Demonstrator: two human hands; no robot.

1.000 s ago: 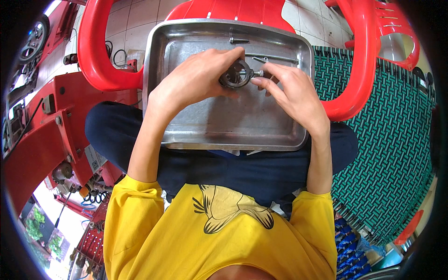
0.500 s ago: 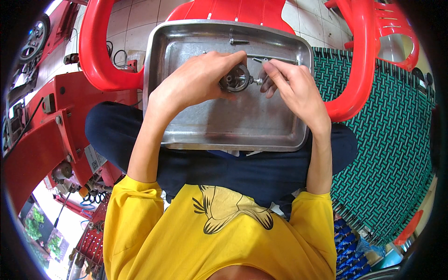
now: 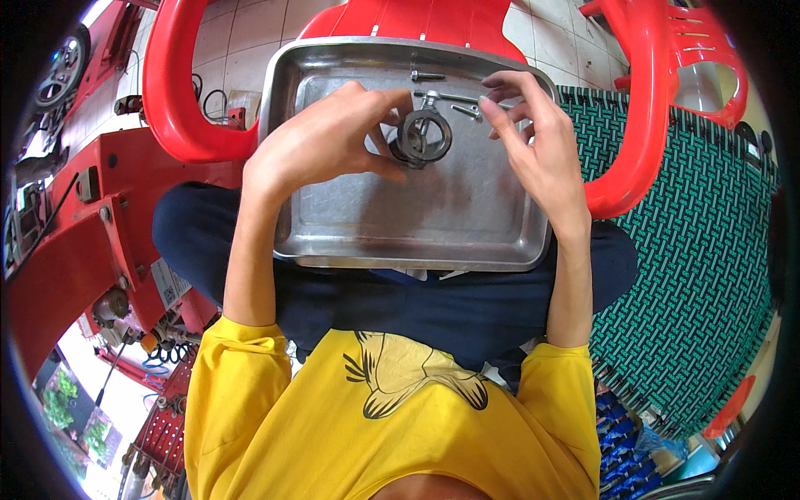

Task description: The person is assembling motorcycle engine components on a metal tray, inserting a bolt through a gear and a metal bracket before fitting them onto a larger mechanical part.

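Note:
A round, dark metal part with a ring-shaped opening (image 3: 425, 136) rests in a shallow metal tray (image 3: 400, 250). A bright stem with a bolt-like head sticks out of its far side. My left hand (image 3: 333, 137) curves around the part's left side, thumb and fingers apart; whether the fingertips touch it I cannot tell. To the right, my right hand (image 3: 537, 137) hovers over the tray with its fingers spread and nothing in them. Near its fingertips lies a small bolt (image 3: 467, 112). Another bolt (image 3: 428, 77) lies by the far wall, and a thin metal rod (image 3: 471, 98) stretches between the two.
The tray sits across my lap, before a red plastic chair (image 3: 408, 21) with armrests on both sides. A green and black woven surface (image 3: 675, 250) spreads at right. Red metal machinery (image 3: 133, 200) stands at left, close to my knee.
My right hand has come off the round part's stem and opened, moving up and right. The part has turned, its stem now pointing away from me. My left hand's fingers have loosened around it.

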